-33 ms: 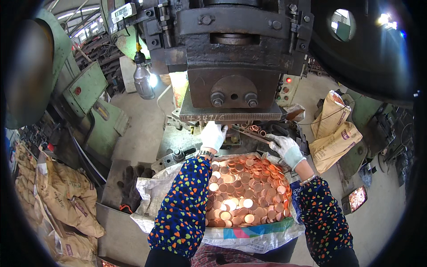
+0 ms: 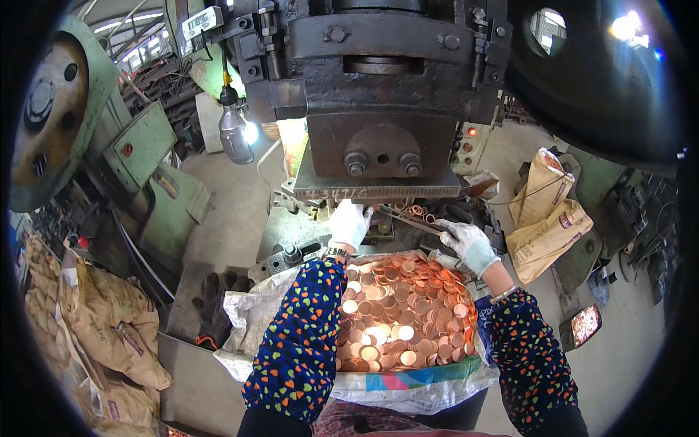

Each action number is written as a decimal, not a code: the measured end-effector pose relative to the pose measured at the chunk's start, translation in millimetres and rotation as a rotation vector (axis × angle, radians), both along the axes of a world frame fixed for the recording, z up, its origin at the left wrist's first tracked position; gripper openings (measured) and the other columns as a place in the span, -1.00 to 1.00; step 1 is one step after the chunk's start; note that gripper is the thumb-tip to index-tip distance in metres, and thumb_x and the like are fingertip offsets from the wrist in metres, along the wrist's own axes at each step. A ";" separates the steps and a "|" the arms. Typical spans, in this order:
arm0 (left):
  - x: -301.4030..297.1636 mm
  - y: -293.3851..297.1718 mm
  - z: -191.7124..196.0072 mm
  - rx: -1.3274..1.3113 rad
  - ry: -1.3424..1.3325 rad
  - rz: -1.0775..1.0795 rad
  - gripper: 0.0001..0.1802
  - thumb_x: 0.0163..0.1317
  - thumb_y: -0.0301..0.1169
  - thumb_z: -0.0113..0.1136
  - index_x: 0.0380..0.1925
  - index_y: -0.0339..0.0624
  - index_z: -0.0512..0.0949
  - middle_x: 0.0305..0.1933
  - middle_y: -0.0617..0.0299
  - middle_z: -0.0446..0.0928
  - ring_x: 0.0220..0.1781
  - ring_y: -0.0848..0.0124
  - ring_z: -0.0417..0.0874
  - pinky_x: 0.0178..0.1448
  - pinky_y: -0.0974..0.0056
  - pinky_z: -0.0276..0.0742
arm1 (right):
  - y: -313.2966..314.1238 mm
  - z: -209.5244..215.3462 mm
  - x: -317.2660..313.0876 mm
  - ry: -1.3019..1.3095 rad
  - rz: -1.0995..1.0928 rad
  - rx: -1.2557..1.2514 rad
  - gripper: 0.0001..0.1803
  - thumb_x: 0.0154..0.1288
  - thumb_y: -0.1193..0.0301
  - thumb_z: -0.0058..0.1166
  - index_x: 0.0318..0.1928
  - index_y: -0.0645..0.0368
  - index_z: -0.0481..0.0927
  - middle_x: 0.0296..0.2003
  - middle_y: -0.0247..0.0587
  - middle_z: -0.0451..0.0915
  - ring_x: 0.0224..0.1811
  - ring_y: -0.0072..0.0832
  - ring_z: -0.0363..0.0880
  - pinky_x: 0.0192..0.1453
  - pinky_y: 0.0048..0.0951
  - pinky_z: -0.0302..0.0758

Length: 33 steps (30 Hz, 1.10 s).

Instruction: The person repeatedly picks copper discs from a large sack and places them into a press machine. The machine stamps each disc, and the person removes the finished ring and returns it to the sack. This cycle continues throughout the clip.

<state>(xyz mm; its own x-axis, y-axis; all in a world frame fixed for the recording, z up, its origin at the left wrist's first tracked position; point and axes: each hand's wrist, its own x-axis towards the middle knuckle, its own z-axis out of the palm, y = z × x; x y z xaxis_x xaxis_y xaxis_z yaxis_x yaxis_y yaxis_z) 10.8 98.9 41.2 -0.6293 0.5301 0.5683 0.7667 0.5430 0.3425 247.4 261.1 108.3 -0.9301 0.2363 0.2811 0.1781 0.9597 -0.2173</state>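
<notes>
Before the press (image 2: 386, 84), the right grip (image 2: 468, 246) slants tongs (image 2: 411, 220) forward-left.

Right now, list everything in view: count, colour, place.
Press: one, black, top centre
Lamp: one, grey, lit, left of press
Indicator light: one, red, right of press
Wheel: one, black, upper right
Green machines: several, green, left and right
Paper bags: several, tan, left and right
Sack: one, whitish, lower centre
Discs: many, copper, in sack
Rings: several, copper, beyond long tool
Long tool: one, dark, right of centre
Sleeves: two, navy patterned, lower picture
Left hand: one, white-gloved, near press front
Right hand: one, white-gloved, holding long tool
</notes>
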 end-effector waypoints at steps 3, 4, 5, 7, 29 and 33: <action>5.1 -5.6 8.2 0.001 -0.043 -0.044 -0.70 0.17 -0.15 0.13 -0.31 -0.15 0.62 -0.32 -0.03 0.57 -0.24 0.05 0.58 -0.17 0.09 0.53 | -3.4 3.2 -1.5 -0.040 -0.020 -0.005 -0.62 0.38 0.14 -0.15 0.12 -0.07 0.46 -0.25 -0.09 0.61 -0.15 -0.18 0.57 -0.08 -0.21 0.48; 7.2 -10.0 9.3 0.029 -0.063 -0.067 -0.73 0.17 -0.18 0.15 -0.30 -0.12 0.62 -0.34 -0.01 0.55 -0.25 0.09 0.59 -0.19 0.11 0.52 | -5.7 3.7 -1.0 -0.039 -0.020 -0.002 -0.63 0.37 0.14 -0.15 0.11 -0.07 0.47 -0.26 -0.09 0.62 -0.16 -0.18 0.57 -0.09 -0.21 0.48; 10.6 -15.5 8.7 0.114 -0.065 -0.104 -0.74 0.16 -0.20 0.16 -0.29 -0.12 0.62 -0.34 0.01 0.55 -0.25 0.11 0.59 -0.19 0.12 0.52 | -8.2 4.2 0.4 -0.036 -0.019 0.002 -0.64 0.37 0.14 -0.15 0.10 -0.07 0.47 -0.27 -0.10 0.62 -0.17 -0.18 0.58 -0.10 -0.21 0.48; 18.7 -31.0 4.8 0.271 -0.101 -0.184 -0.77 0.15 -0.23 0.17 -0.29 -0.10 0.62 -0.34 0.03 0.54 -0.25 0.14 0.59 -0.20 0.15 0.52 | -16.0 4.5 6.6 -0.056 -0.022 0.037 -0.66 0.38 0.14 -0.15 0.07 -0.08 0.48 -0.28 -0.11 0.62 -0.22 -0.18 0.59 -0.15 -0.19 0.50; 38.5 -109.3 -48.1 -0.457 -0.131 -0.125 -0.60 0.17 0.06 0.03 -0.18 0.13 0.64 -0.21 0.17 0.63 -0.11 0.19 0.63 -0.07 0.15 0.53 | -143.3 -57.3 142.2 0.263 0.008 -1.031 -0.62 0.33 0.22 0.04 0.10 0.07 0.54 -0.49 -0.38 0.53 -0.49 -0.66 0.44 -0.38 -0.56 0.44; 33.2 -113.7 -48.4 -0.371 -0.166 -0.141 -0.64 0.17 0.04 0.04 -0.21 0.16 0.66 -0.22 0.19 0.64 -0.14 0.20 0.64 -0.09 0.15 0.54 | -144.9 -55.5 146.0 0.254 -0.001 -0.972 -0.63 0.32 0.22 0.05 0.08 0.07 0.55 -0.49 -0.34 0.55 -0.48 -0.63 0.45 -0.37 -0.53 0.45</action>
